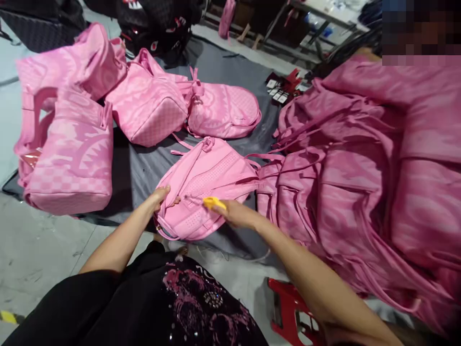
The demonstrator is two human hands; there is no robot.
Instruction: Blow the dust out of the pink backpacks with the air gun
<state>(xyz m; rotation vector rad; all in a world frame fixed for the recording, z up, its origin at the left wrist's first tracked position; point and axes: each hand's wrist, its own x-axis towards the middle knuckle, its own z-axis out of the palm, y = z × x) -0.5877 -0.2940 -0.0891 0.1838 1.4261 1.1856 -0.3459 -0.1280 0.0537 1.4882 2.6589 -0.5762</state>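
A pink backpack (209,187) lies back side up on a grey mat (144,168) in front of me. My left hand (163,196) grips its near left edge, fingers curled over the fabric. My right hand (230,214) rests on the backpack's right side and is closed around a small yellow tool (215,203), whose tip points left over the padded back panel. Thin pink straps trail from the backpack toward the right.
Several stuffed pink backpacks (72,158) stand at the left and back of the mat. A large heap of flat pink backpacks (378,182) fills the right. A red stool (288,312) sits by my right arm. Black bags (154,24) and a person's blurred figure are at the back.
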